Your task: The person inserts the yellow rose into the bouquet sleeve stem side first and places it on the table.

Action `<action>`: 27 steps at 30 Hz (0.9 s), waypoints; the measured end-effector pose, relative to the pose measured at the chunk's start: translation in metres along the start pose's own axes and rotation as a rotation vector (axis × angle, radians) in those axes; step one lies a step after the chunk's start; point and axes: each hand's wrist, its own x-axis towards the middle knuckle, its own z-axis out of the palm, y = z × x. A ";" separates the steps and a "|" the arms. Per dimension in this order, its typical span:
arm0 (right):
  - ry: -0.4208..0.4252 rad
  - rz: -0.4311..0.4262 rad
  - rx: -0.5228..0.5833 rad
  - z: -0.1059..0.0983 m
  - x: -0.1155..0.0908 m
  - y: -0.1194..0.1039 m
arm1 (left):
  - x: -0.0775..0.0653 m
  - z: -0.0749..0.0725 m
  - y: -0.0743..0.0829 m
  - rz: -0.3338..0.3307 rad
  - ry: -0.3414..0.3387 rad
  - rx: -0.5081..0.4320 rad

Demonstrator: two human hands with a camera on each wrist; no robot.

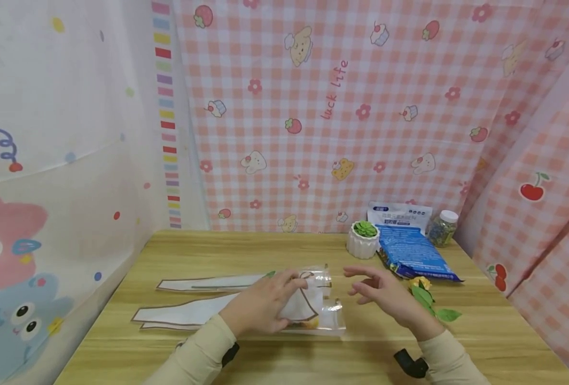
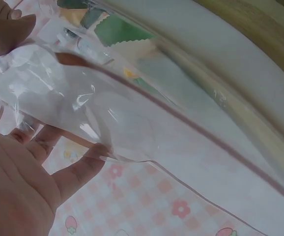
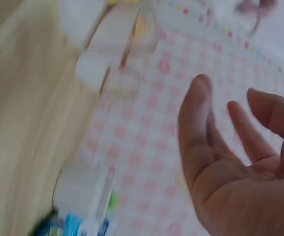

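Clear film and white panels make up the tapered, brown-bordered plastic sleeve (image 1: 188, 312) that the left hand (image 1: 265, 302) grasps, its bent fingers at the far edge and its thumb at the near one. That hand lies back upward over the sleeve's wider part, its forearm slanting in from the lower left. The right hand (image 1: 385, 293) is raised just beyond the film's right end, fingers loosely bent and pointing left, holding nothing (the right wrist view is blurred, but the gap between thumb and fingers shows).

The held sleeve lies on the wood-grain table (image 1: 135, 363), its long axis running left to right, narrow end to the left, broad transparent end to the right. Behind it, nearly parallel, lies a second white, brown-edged sleeve (image 1: 174, 285) with a thin green stem (image 1: 217, 287) showing along it.

Near the right wrist rests a yellow artificial flower (image 1: 419, 282) with green leaves. Farther back stand a white ribbed pot (image 1: 363, 247) holding a green succulent (image 1: 365, 229), a blue-and-white printed packet (image 1: 414, 248) and a transparent, white-lidded jar (image 1: 442, 231).
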 end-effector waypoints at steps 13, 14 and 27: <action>0.138 0.149 0.020 -0.058 -0.030 0.013 | -0.005 0.000 -0.001 -0.014 -0.020 -0.022; 0.141 0.170 0.015 -0.063 -0.032 0.016 | -0.006 0.000 -0.002 -0.011 -0.013 -0.022; 0.188 0.409 -0.158 -0.110 -0.058 0.047 | -0.011 0.003 -0.006 0.004 0.018 -0.015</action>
